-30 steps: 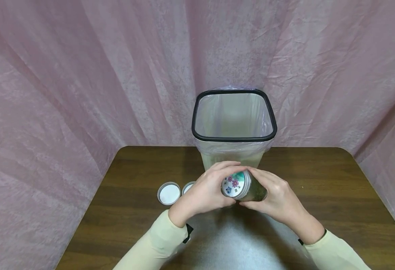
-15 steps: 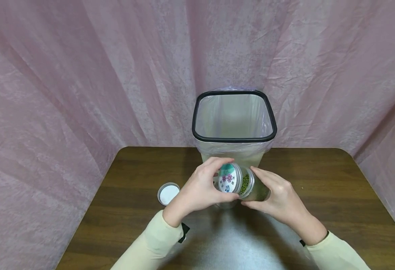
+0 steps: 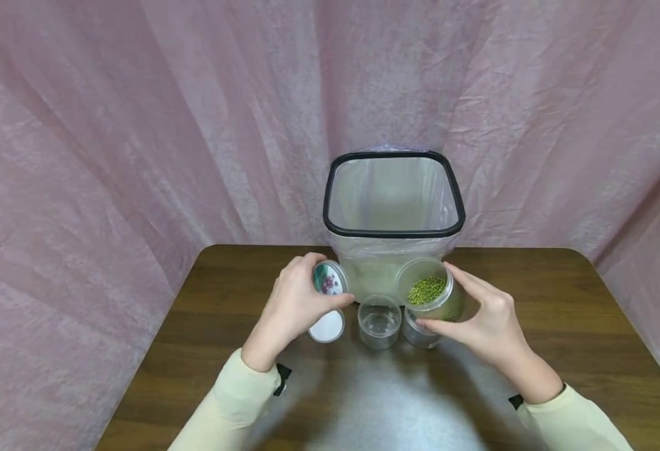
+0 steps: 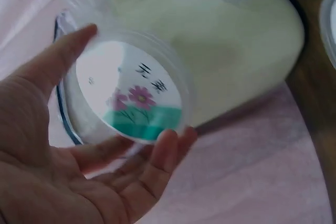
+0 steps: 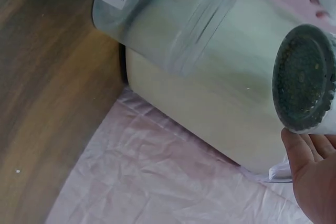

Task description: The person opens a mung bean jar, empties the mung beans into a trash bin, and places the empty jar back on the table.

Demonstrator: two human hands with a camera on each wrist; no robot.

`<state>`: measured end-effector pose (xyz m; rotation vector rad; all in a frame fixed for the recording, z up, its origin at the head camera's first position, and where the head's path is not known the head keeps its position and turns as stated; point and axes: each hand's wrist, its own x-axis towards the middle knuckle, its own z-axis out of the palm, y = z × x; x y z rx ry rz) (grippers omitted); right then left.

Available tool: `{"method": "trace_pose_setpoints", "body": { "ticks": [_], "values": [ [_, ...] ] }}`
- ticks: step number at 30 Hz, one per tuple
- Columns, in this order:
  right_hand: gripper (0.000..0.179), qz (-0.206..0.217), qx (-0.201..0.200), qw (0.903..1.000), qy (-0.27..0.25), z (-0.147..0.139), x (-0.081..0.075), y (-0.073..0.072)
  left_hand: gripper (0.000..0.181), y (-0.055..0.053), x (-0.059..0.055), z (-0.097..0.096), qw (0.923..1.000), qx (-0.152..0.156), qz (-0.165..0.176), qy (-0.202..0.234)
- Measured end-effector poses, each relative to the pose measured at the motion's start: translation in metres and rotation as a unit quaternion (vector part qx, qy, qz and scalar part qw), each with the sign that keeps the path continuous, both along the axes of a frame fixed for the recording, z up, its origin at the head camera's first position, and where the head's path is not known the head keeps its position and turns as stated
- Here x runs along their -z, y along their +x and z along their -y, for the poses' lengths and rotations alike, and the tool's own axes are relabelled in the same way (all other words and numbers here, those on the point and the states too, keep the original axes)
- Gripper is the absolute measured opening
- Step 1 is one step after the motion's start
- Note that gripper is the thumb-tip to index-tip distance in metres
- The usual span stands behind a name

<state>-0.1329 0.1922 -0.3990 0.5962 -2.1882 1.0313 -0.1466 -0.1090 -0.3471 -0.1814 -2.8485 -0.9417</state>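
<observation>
My left hand point(image 3: 298, 299) pinches the edge of a round screw lid point(image 4: 139, 87) printed with pink flowers and a green band. My right hand point(image 3: 484, 313) grips a see-through plastic jar point(image 3: 428, 289) by its side, tilted with its open mouth toward the head camera. Green beans point(image 3: 427, 290) lie inside it, and they show through its base in the right wrist view. Below the hands, an open see-through jar point(image 3: 380, 324) stands on the table. A second jar point(image 3: 418, 332) beside it is partly hidden by the held one.
A pale bin point(image 3: 388, 266) with a black rim and a plastic liner stands at the table's back edge, behind the jars. A white-lined lid point(image 3: 328, 326) lies on the wooden table point(image 3: 239, 282) near the left hand. A pink curtain point(image 3: 251, 125) hangs behind.
The flowered lid has come off the jar of beans and moved left in my left hand. My right hand has moved slightly right, tilting the jar's mouth up into view.
</observation>
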Motion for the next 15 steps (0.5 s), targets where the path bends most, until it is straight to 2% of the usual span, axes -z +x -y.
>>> {"method": "trace_pose_setpoints", "body": {
  "ticks": [3,6,15],
  "values": [
    [0.097,0.014,0.011,0.9998,-0.006,-0.003,0.001,-0.001,0.071,-0.009,0.006,0.009,0.9987,-0.038,0.034,0.000],
    [0.097,0.029,0.020,0.9993,-0.011,-0.005,0.002,0.000,0.073,-0.022,0.018,0.020,0.9966,-0.062,0.055,0.004],
    [0.095,0.052,0.023,0.9982,-0.020,-0.009,0.002,0.001,0.079,-0.063,0.074,0.055,0.9910,-0.095,0.093,-0.014]
  ]
}}
